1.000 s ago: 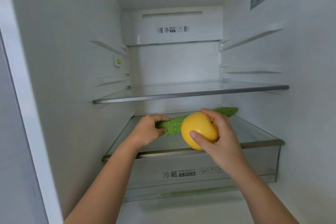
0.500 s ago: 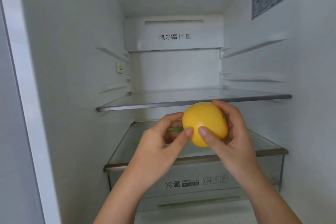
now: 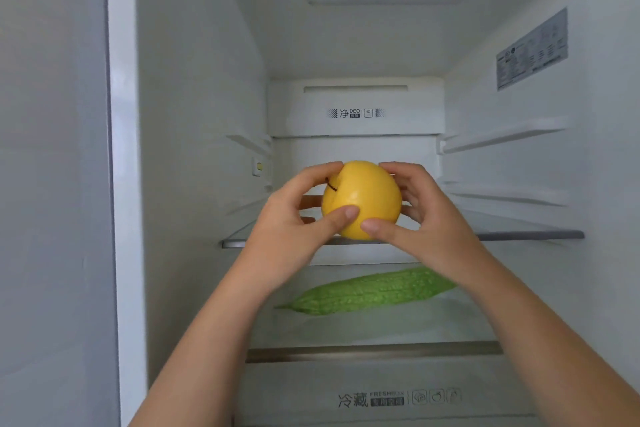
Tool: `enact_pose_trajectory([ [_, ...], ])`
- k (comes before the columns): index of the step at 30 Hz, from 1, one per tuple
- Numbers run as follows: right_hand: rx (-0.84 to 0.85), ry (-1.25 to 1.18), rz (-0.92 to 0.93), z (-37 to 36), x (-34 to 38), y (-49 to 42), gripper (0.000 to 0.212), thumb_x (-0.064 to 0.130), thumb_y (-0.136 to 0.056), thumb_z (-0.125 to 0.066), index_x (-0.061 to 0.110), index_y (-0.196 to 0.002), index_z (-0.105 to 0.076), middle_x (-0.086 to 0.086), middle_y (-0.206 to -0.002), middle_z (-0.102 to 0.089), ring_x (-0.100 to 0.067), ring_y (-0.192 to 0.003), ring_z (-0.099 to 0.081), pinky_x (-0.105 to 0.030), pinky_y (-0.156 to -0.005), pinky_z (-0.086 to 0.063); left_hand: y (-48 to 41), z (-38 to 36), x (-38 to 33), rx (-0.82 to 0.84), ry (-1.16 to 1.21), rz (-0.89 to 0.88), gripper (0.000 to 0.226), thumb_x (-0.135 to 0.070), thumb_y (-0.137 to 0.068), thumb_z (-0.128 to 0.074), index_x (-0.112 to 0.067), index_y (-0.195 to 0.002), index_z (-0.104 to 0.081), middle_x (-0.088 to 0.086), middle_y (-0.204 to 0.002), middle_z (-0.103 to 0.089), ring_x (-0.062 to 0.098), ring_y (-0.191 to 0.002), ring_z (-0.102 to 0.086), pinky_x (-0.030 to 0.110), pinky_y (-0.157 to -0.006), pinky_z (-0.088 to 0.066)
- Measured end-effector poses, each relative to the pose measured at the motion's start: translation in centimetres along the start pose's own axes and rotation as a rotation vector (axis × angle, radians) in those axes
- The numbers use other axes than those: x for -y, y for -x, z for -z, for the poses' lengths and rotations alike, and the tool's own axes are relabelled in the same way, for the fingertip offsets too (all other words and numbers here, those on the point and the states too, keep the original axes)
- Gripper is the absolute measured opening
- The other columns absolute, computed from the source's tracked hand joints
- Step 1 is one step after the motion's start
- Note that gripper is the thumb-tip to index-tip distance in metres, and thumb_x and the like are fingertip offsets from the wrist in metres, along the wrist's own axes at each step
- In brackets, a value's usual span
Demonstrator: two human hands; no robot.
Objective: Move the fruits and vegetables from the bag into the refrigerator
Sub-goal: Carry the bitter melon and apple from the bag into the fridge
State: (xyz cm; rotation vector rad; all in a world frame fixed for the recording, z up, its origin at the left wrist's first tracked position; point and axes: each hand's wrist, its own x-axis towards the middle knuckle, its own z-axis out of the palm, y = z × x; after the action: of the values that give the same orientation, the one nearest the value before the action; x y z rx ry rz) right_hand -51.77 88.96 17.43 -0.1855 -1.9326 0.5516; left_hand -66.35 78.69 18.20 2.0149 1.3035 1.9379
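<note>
We look into an open white refrigerator (image 3: 194,114). Both hands are raised in front of the edge of its upper glass shelf (image 3: 530,235). The left hand (image 3: 287,229) and the right hand (image 3: 429,218) grip one yellow apple (image 3: 363,198) between them, fingers curled round its sides and thumbs pressed on its near face. Its stem is on the left hand's side. Below the hands, a green gourd (image 3: 374,291) lies across the lower glass shelf (image 3: 374,352), touched by neither hand. Under that shelf we note a labelled drawer (image 3: 311,388).
</note>
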Motion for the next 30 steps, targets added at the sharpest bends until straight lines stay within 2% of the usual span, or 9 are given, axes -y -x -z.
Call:
enact_pose_trajectory([
  [2,0.041,0.091,-0.038,0.1,-0.5,-1.3,0.060,0.040,-0.063,-0.079,0.045,-0.108,-0.041,0.027,-0.109,-0.049,0.012,-0.104,-0.047,-0.013,-0.088,-0.038,-1.1,0.5,0.3,0.002,-0.078,0.021,0.045,-0.019,-0.074,-0.076,-0.038,-0.108,-0.054,-0.020,-0.110,-0.056,0.010,-0.102,-0.058,0.024,-0.081,-0.052],
  [5,0.070,0.174,-0.102,0.1,-1.2,-2.7,0.059,0.034,-0.066,-0.078,0.036,-0.114,-0.043,0.025,-0.101,-0.050,0.015,-0.093,-0.048,0.001,-0.071,-0.035,-2.1,0.1,1.7,-0.041,-0.096,0.073,0.046,-0.008,-0.077,-0.071,-0.030,-0.113,-0.052,-0.011,-0.114,-0.055,0.014,-0.105,-0.057,0.029,-0.086,-0.049],
  [9,0.048,0.252,-0.237,0.0,-2.5,-3.4,0.062,0.041,-0.070,-0.074,0.025,-0.123,-0.045,0.006,-0.111,-0.058,-0.009,-0.097,-0.056,-0.012,-0.070,-0.040,-3.3,-1.2,3.1,-0.068,-0.120,0.144,0.050,-0.007,-0.078,-0.071,-0.020,-0.121,-0.049,-0.002,-0.119,-0.052,0.014,-0.103,-0.054,0.025,-0.084,-0.047],
  [12,0.032,0.362,-0.274,0.0,-2.8,-3.1,0.064,0.051,-0.071,-0.068,0.022,-0.124,-0.047,-0.002,-0.114,-0.063,-0.015,-0.102,-0.057,-0.029,-0.081,-0.046,-4.7,-1.3,3.2,-0.009,-0.187,0.163,0.052,-0.011,-0.078,-0.071,-0.018,-0.124,-0.049,-0.003,-0.117,-0.051,0.018,-0.102,-0.054,0.033,-0.089,-0.047],
  [14,0.036,0.461,-0.271,0.1,-2.6,-2.7,0.064,0.054,-0.073,-0.065,0.021,-0.125,-0.047,0.000,-0.116,-0.063,-0.017,-0.107,-0.056,-0.034,-0.087,-0.045,-5.5,-1.3,3.1,0.043,-0.215,0.169,0.049,-0.012,-0.078,-0.071,-0.017,-0.123,-0.051,-0.002,-0.118,-0.052,0.018,-0.103,-0.054,0.032,-0.090,-0.046],
  [18,0.019,0.649,-0.260,0.8,-2.2,-1.0,0.065,0.058,-0.076,-0.058,0.021,-0.129,-0.045,0.002,-0.123,-0.060,-0.018,-0.114,-0.051,-0.034,-0.092,-0.040,-6.2,-2.2,3.5,0.111,-0.256,0.154,0.046,-0.014,-0.077,-0.073,-0.019,-0.119,-0.055,-0.001,-0.119,-0.054,0.014,-0.105,-0.050,0.025,-0.086,-0.041],
  [20,-0.059,0.711,-0.196,1.0,-2.4,0.3,0.062,0.056,-0.078,-0.057,0.018,-0.126,-0.049,0.001,-0.123,-0.059,-0.019,-0.114,-0.050,-0.037,-0.098,-0.036,-6.3,-2.8,3.7,0.129,-0.258,0.139,0.047,-0.014,-0.076,-0.073,-0.020,-0.119,-0.056,-0.002,-0.121,-0.053,0.013,-0.105,-0.049,0.024,-0.086,-0.040],
  [24,-0.321,0.673,0.071,0.9,-3.6,3.8,0.047,0.048,-0.077,-0.053,0.011,-0.105,-0.061,-0.004,-0.101,-0.061,-0.020,-0.096,-0.053,-0.031,-0.083,-0.041,-6.8,-3.6,4.1,0.165,-0.304,0.105,0.048,-0.011,-0.075,-0.074,-0.022,-0.118,-0.056,-0.002,-0.125,-0.052,0.014,-0.104,-0.048,0.022,-0.085,-0.038],
  [30,-0.413,0.602,0.150,-0.1,-5.4,8.3,0.035,0.035,-0.080,-0.056,0.010,-0.103,-0.062,-0.007,-0.114,-0.056,-0.020,-0.111,-0.050,-0.030,-0.093,-0.039,-7.6,-3.3,4.9,0.165,-0.325,0.144,0.046,-0.010,-0.075,-0.073,-0.027,-0.115,-0.057,0.001,-0.124,-0.053,0.021,-0.110,-0.049,0.026,-0.084,-0.040],
])
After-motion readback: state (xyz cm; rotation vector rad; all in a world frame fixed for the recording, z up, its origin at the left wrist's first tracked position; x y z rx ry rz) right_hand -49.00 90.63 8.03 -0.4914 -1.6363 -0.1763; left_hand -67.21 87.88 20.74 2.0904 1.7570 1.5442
